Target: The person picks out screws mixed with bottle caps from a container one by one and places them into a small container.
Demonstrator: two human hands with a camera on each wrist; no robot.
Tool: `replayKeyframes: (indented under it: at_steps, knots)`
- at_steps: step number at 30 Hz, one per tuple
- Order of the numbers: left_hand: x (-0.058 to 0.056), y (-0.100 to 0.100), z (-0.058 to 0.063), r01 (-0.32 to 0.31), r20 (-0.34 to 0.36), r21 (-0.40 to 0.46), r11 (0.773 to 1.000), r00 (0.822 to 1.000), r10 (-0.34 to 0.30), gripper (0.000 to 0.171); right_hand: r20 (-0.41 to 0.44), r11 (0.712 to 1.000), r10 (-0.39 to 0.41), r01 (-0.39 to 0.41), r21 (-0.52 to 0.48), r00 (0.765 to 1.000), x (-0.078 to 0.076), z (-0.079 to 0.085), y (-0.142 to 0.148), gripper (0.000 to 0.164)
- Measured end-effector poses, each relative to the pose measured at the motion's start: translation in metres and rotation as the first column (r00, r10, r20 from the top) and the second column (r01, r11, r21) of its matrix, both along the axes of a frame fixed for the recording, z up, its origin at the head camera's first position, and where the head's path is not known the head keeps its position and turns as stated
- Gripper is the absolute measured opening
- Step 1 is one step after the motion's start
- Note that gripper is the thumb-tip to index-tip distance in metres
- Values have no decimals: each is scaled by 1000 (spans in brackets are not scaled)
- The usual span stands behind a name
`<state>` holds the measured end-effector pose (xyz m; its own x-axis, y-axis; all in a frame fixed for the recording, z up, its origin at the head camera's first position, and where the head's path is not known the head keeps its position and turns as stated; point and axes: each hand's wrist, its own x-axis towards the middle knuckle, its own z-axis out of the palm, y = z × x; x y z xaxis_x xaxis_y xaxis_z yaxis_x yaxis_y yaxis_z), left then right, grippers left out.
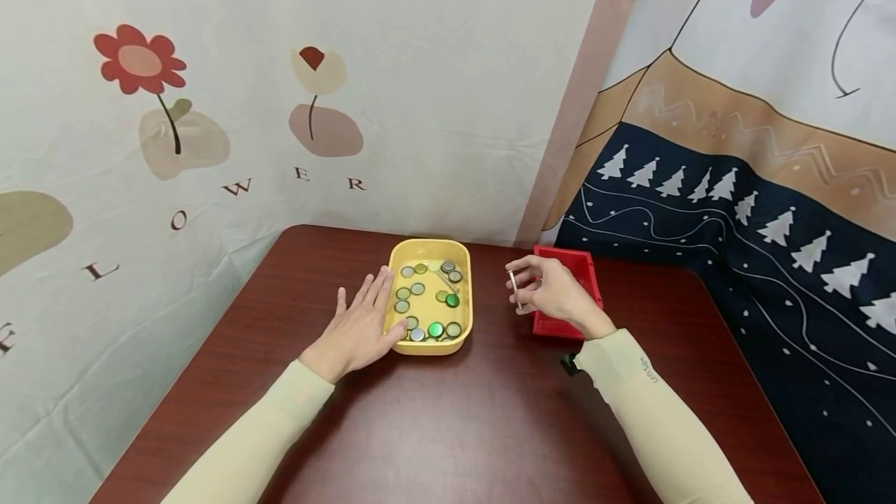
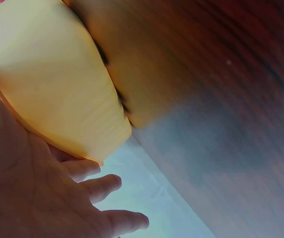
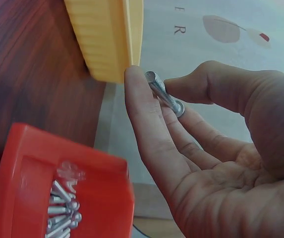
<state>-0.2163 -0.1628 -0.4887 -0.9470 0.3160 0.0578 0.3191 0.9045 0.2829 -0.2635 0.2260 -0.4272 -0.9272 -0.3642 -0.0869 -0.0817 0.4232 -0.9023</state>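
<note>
My left hand [image 1: 353,333] lies with straight, spread fingers along the left rim of a yellow tray [image 1: 432,349]. Inside the tray are several bottle caps [image 1: 435,330], green, pale and silvery, and a metal screw [image 1: 446,281] at the right side. My right hand [image 1: 553,290] pinches another silver screw [image 3: 164,94] between thumb and fingers, its threaded end and round head both showing in the right wrist view. That hand is above the left side of a red bin [image 1: 588,274], partly covering it. More screws [image 3: 62,213] lie in the bin.
Both containers stand near the far edge of a dark red-brown wooden table [image 1: 448,426], the bin to the right of the tray. Behind the table hangs a printed cloth [image 1: 448,99] with flowers and letters; a dark tree-patterned one [image 1: 742,278] hangs at the right.
</note>
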Motion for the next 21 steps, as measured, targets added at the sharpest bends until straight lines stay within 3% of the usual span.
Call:
replayKeyframes:
  at_steps: [21]
  knots:
    - [1,0,0,-1,-6,8,1000,1000,1,93,-9,995,-84,85,47,996,-2,1,43,56]
